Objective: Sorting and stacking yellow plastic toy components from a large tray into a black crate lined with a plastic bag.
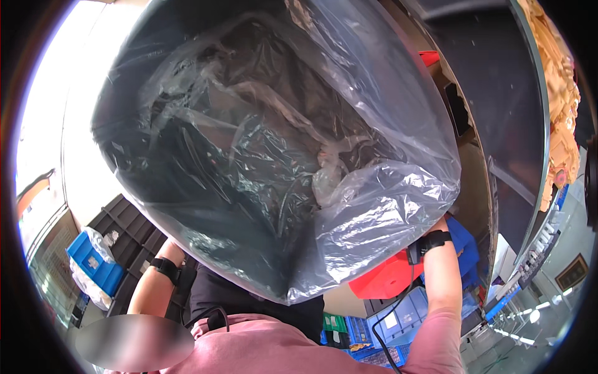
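Head view: apparently handling a large, open clear plastic liner (283, 159), can't tell grip with hands hidden behind it; next, probably calls for keeping mouth spread.

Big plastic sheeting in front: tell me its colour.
The plastic sheeting is clear, with a greyish look; the head view shows it best.

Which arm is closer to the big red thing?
Right. The right arm is just right of the big red thing; the left arm is farther away, past the dark trousers.

Both forearms (443, 274) reach forward, hands (441, 225) mostly hidden.
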Motion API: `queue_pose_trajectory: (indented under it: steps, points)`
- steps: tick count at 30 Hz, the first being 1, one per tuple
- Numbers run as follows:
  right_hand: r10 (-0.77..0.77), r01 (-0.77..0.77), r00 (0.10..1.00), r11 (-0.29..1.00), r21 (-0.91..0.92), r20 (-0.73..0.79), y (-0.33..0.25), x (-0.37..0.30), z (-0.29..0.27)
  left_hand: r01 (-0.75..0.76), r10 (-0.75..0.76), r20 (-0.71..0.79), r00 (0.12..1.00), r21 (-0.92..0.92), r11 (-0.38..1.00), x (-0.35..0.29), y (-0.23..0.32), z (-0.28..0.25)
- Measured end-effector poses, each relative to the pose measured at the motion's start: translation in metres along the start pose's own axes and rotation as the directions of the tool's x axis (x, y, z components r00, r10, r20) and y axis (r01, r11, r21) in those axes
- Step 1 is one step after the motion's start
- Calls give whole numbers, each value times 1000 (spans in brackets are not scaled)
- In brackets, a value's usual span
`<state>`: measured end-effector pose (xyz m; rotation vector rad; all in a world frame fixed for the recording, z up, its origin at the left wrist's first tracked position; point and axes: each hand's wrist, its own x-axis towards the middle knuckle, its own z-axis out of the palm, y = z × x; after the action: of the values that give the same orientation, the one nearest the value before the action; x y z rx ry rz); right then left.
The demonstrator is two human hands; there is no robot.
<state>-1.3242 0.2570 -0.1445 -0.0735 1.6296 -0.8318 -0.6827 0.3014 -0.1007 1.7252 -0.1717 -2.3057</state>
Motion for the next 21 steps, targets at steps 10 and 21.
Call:
queue_pose_trajectory:
  steps: [10, 21]
  points:
    - [28, -27, 998, 999, -19, 54, 42, 33, -28, -29, 28, -185, 982, -6, 1000, -5, -97, 6]
    - [-42, 43, 999, 995, -86, 16, 9, -22, -48, -78, 68, -246, 967, -30, 996, 27, -111, 0]
